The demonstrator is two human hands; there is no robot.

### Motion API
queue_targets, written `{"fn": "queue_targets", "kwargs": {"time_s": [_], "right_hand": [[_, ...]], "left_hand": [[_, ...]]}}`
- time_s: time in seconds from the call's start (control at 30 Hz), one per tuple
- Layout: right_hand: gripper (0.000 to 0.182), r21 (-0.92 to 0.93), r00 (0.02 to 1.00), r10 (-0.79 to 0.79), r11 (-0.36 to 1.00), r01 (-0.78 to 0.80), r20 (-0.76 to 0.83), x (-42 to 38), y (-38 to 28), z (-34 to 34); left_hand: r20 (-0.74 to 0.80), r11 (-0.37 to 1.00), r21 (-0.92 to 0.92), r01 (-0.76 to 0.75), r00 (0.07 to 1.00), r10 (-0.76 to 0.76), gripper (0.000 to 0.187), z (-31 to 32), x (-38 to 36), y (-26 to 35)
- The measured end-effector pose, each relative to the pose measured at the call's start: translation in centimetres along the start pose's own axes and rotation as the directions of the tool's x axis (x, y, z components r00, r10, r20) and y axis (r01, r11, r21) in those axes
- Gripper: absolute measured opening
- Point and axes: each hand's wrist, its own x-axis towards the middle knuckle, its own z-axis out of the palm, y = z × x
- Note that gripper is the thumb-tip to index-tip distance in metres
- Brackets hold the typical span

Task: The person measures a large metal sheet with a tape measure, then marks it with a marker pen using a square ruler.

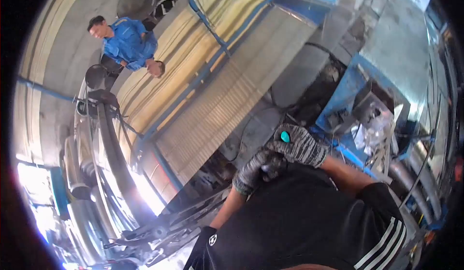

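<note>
My left hand (256, 172), in a grey and black knit glove, is close against the front of my black shirt. Its fingers are curled in, and whatever they hold, if anything, is hidden. Just right of it and almost touching, my right hand (304, 146) wears a striped glove of the same sort. Between its thumb and fingers shows a small teal oval thing (285, 136), its kind too small to tell.
Blue metal table (333, 101) with plastic bags (369, 134) and scraps stands to the right. A ribbed panel (212, 125) and blue rails (179, 103) lie ahead. Long metal strips (113, 154) are at left. A person in blue (128, 40) is beyond, with another head beside.
</note>
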Motion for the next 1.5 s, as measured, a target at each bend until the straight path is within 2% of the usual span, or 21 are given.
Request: {"fn": "queue_targets", "kwargs": {"time_s": [0.1,0.23,0.43,0.5,0.63,0.67,0.73,0.83,0.87,0.9,0.97,1.03,1.1,1.13,1.17,1.23,1.3,1.37,1.4,1.43,1.5], "right_hand": [[0.033,0.039,0.966,-0.167,0.986,0.162,0.196,3.3,-3.5,-1.2],[0.033,0.062,0.918,-0.016,0.998,-0.009,0.395,5.4,-4.4,1.4],[0.038,0.041,0.967,-0.062,0.998,0.054,0.245,9.8,-7.7,3.7],[0.037,0.004,0.965,-0.072,0.997,0.073,0.254,11.0,-8.5,3.8],[0.03,0.123,0.981,-0.078,0.991,0.057,0.178,13.3,-13.4,1.2],[0.03,0.145,0.982,-0.084,0.988,0.06,0.169,13.3,-15.0,0.9],[0.03,0.027,0.959,-0.253,0.968,0.251,0.129,13.9,-15.9,1.5],[0.03,-0.098,0.882,-0.467,0.877,0.471,0.065,14.9,-16.5,1.5],[0.037,-0.145,0.873,-0.481,0.86,0.488,0.086,15.7,-17.1,0.8],[0.044,-0.189,0.864,-0.491,0.843,0.503,0.107,16.4,-17.9,0.0],[0.041,-0.085,0.917,-0.37,0.919,0.385,0.148,18.0,-19.7,-1.2],[0.041,-0.101,0.911,-0.393,0.909,0.406,0.122,19.3,-20.2,-1.4],[0.034,-0.104,0.895,-0.425,0.892,0.439,0.132,20.3,-21.1,-0.9],[0.036,-0.108,0.839,-0.536,0.832,0.544,0.091,21.0,-20.8,-0.1],[0.038,-0.117,0.768,-0.638,0.76,0.639,0.048,21.6,-20.8,0.4],[0.041,-0.052,0.841,-0.523,0.844,0.533,0.141,23.3,-20.9,-0.4],[0.034,-0.045,0.612,-0.791,0.612,0.79,-0.018,26.8,-18.2,-2.1],[0.023,-0.545,0.31,-0.944,0.318,0.776,-0.11,30.9,-15.1,-6.3],[0.021,0.049,0.693,-0.651,0.717,0.695,-0.311,31.4,-14.9,-8.6],[0.021,0.645,0.958,-0.219,0.708,0.288,-0.187,31.7,-14.6,-10.9],[0.024,0.785,0.962,0.102,0.602,0.144,-0.255,34.4,-11.1,-14.8]], "left_hand": [[0.01,0.967,0.22,-0.125,0.992,0.126,0.062,-2.4,-0.5,-0.1],[0.078,0.993,-0.115,-0.02,0.997,0.029,0.061,-5.0,-2.0,2.6],[0.125,0.983,-0.117,-0.142,0.98,0.156,0.057,-8.0,-2.5,7.0],[-0.007,0.989,-0.007,-0.149,0.989,0.149,0.059,-8.5,-3.1,8.3],[0.254,0.991,0.08,-0.107,0.964,0.084,0.07,-12.3,-2.4,10.6],[0.182,0.844,0.43,-0.32,0.947,0.266,0.082,-11.6,-2.2,11.3],[0.245,0.145,0.903,-0.405,0.761,0.601,0.112,-9.6,-2.2,13.2],[0.092,0.057,0.988,-0.142,0.851,0.517,0.118,-7.4,-2.5,17.4],[-0.307,0.105,0.951,0.289,0.914,0.263,0.116,-6.1,-3.0,19.6],[-0.316,0.107,0.949,0.298,0.913,0.259,0.116,-5.3,-4.0,20.4],[-0.216,0.24,0.966,0.092,0.795,0.567,0.107,-4.7,-5.4,21.4],[-0.115,0.129,0.991,0.039,0.739,0.664,0.099,-6.3,-6.3,22.7],[0.409,-0.389,0.909,-0.151,0.506,0.76,0.096,-6.9,-6.3,23.5],[0.431,-0.302,0.895,-0.328,0.466,0.773,0.092,-7.3,-4.9,23.1],[0.398,-0.122,0.889,-0.442,0.61,0.685,0.07,-8.9,-3.8,22.2],[0.075,0.507,0.745,-0.433,0.811,0.581,0.044,-11.7,-1.0,18.4],[-0.008,0.593,0.689,-0.417,0.813,0.582,0.038,-8.5,-0.4,18.2],[-0.09,0.675,0.625,-0.391,0.823,0.56,0.033,-8.0,0.0,17.9],[-0.143,0.734,0.624,-0.268,0.885,0.444,0.034,-9.1,0.0,17.1],[-0.198,0.776,0.616,-0.134,0.927,0.317,0.036,-10.2,-0.1,16.3],[-0.217,0.786,0.617,-0.032,0.954,0.209,0.037,-12.4,-0.1,14.8]]}}
